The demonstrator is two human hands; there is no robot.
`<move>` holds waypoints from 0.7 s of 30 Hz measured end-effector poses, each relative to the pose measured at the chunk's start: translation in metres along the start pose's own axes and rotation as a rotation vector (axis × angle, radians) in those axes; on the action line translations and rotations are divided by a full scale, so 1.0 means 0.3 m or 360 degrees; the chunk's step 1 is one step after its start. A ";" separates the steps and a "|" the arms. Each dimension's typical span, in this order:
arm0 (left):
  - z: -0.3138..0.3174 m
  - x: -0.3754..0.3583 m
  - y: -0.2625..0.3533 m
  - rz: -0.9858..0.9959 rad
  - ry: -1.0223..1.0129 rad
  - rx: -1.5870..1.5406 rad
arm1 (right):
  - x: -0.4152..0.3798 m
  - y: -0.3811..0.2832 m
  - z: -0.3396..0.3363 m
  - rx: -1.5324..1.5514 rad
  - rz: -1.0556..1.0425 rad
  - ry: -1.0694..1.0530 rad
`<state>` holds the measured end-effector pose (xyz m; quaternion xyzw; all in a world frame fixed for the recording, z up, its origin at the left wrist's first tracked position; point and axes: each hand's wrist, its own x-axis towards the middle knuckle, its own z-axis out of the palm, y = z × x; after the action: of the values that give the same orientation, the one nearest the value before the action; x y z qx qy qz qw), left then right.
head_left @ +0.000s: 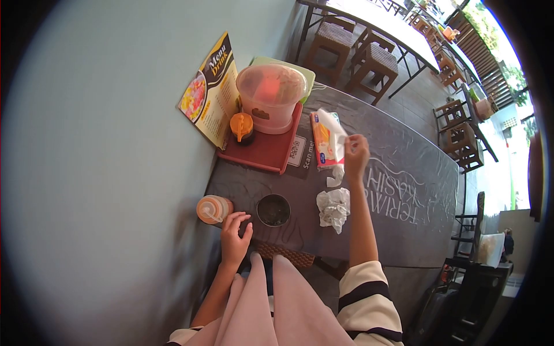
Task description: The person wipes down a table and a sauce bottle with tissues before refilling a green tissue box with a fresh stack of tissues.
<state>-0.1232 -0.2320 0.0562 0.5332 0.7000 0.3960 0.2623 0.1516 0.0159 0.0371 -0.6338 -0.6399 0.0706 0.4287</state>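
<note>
My right hand (357, 154) pinches a white tissue (333, 126) that sticks up out of a soft orange and white tissue pack (323, 145). Crumpled used tissues (333, 209) lie on the table just below the pack. My left hand (235, 232) rests at the table's near edge, fingers loosely spread and holding nothing. Beside its fingertips stands a squeeze bottle (214, 209) with orange contents and a pale top. To the right of that hand is a small dark round bowl (273, 210), with some dark bits visible inside.
Against the wall, a red tray (259, 154) carries a clear lidded tub (270, 98) and an orange-capped jar (242, 128). A menu card (209, 95) leans behind them. A QR sticker (297, 151) is on the dark table (398, 173). Stools (375, 66) and other tables stand beyond.
</note>
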 end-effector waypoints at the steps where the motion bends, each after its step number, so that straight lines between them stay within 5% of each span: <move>1: 0.002 0.003 0.003 -0.0025 -0.0022 -0.0025 | 0.015 -0.024 -0.040 0.0158 0.0090 0.0088; 9: 0.039 0.002 0.003 -0.0049 -0.0115 -0.0106 | -0.023 -0.116 -0.311 0.0286 -0.0221 0.0571; 12: 0.047 0.000 0.003 -0.0048 -0.0134 -0.0107 | -0.135 -0.117 -0.402 0.0011 -0.0524 0.0416; 14: 0.047 0.001 0.004 -0.0055 -0.0147 -0.0099 | -0.217 -0.126 -0.438 -0.0106 -0.0791 -0.0039; 21: 0.046 0.005 -0.002 -0.0048 -0.0115 -0.0089 | -0.469 -0.034 -0.420 -0.0203 -0.0529 -0.0819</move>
<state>-0.1130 -0.2268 0.0483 0.5289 0.6868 0.3920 0.3082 0.2003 -0.1659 0.0574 -0.5074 -0.8255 0.1172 0.2176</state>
